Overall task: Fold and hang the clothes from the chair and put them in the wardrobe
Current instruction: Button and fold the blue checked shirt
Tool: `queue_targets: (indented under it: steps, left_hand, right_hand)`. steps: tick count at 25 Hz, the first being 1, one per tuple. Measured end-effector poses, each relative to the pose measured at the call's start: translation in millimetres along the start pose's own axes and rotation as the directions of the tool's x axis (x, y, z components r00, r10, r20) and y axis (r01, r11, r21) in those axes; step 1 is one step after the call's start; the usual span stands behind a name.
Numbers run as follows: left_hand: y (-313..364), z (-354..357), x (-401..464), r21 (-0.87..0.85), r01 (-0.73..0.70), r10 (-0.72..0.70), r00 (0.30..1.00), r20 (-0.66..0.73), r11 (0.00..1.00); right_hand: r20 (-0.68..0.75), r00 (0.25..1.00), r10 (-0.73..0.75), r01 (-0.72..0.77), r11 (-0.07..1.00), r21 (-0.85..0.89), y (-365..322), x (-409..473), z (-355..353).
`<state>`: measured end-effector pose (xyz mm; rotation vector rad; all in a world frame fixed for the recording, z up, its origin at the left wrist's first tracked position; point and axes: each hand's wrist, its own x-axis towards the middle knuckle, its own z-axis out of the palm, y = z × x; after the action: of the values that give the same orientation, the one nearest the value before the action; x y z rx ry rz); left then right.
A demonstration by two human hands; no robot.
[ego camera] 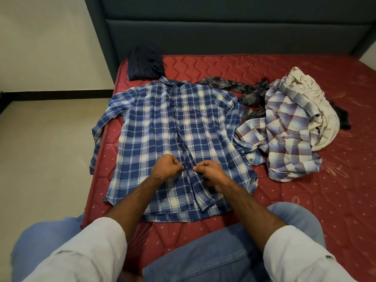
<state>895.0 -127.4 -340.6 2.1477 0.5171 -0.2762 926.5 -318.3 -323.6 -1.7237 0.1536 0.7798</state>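
Pinching the placket of the blue plaid shirt (160,127) spread flat on the near-left mattress (305,200), left hand (165,166) and right hand (211,174) appear mid-buttoning; one dark folded garment (145,64) lies far left, while the unfolded heap (295,127) at right awaits folding.

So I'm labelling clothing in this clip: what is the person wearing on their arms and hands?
Both arms wear white sleeves, the left sleeve and right sleeve rolled or pushed up to about the elbow, leaving the forearms bare. The left hand and right hand are bare: no gloves, and no watch or rings that I can see.
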Motion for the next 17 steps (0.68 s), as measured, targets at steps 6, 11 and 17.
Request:
queue_targets:
  steps: [6, 11, 17]
  left_hand:
    - [-2.7, -7.3, -26.1, -0.432, 0.167, -0.134, 0.985, 0.105, 0.887]
    - [-8.9, -2.3, -31.6, -0.543, 0.141, -0.122, 0.99, 0.072, 0.828]
    - [-15.2, 5.9, -30.1, -0.55, 0.098, -0.11, 0.994, 0.011, 0.83]
  right_hand:
    - [-0.072, 0.985, -0.155, 0.148, 0.985, -0.09, 2.3, 2.8, 12.6]
    - [-0.126, 0.969, -0.214, 0.192, 0.967, -0.168, 10.9, 5.3, 36.1]
    - [-0.194, 0.956, -0.221, 0.202, 0.973, -0.114, 20.5, 7.7, 45.7]
